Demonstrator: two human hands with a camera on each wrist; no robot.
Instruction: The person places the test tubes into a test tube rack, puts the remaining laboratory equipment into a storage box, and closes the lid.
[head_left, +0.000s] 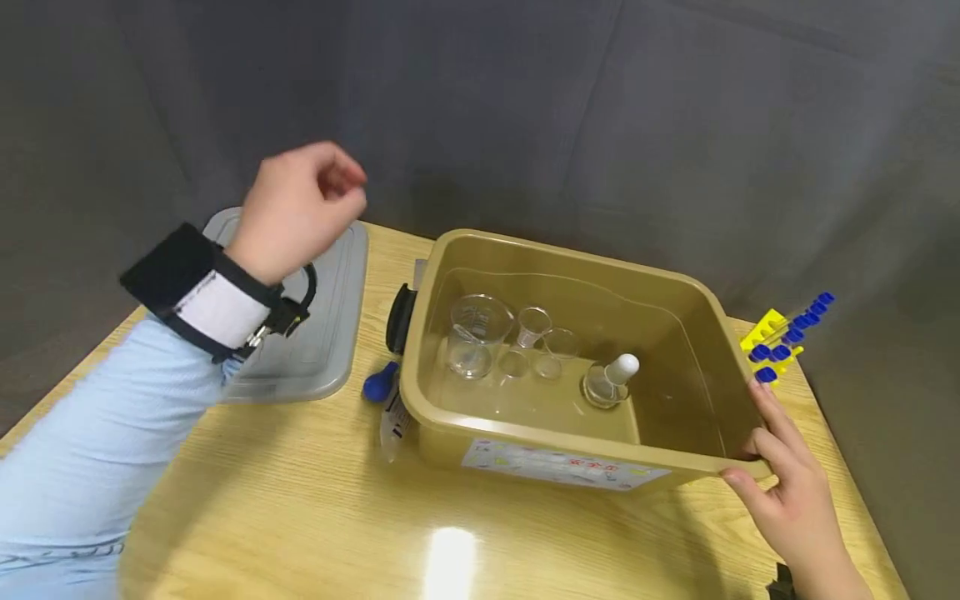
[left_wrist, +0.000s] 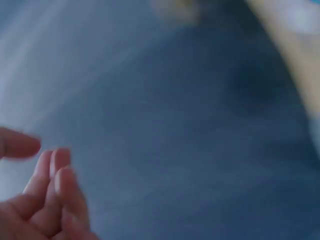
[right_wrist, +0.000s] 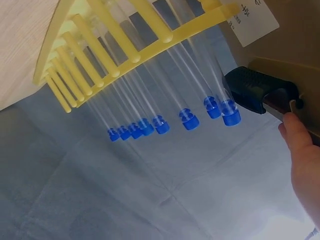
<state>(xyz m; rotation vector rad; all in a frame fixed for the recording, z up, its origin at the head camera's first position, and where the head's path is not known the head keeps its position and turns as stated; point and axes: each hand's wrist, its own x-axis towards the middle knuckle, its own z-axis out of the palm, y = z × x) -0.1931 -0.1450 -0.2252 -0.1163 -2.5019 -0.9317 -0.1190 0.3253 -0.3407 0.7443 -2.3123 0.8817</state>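
Observation:
My left hand [head_left: 292, 208] is raised over the grey lid [head_left: 333, 333], fingers loosely bent and holding nothing. The left wrist view shows a gap between its thumb and fingers [left_wrist: 72, 192]. At the near right corner of a tan storage box [head_left: 555, 446], my right hand [head_left: 795, 492] grips the rim, thumb outside and fingers over the edge. Inside the box stand a glass beaker [head_left: 480, 321], a smaller clear cup [head_left: 534, 323], another clear vessel [head_left: 558, 346] and a small glass container with a white top [head_left: 621, 369].
Right of the box, a yellow rack [right_wrist: 100, 47] holds several blue-capped test tubes [right_wrist: 189, 120]. A dark clip handle [right_wrist: 257, 90] sits on the box's right end. A blue rubber bulb [head_left: 380, 383] and a clear plastic packet [head_left: 393, 429] lie by its left side. Dark cloth hangs behind the wooden table [head_left: 300, 508].

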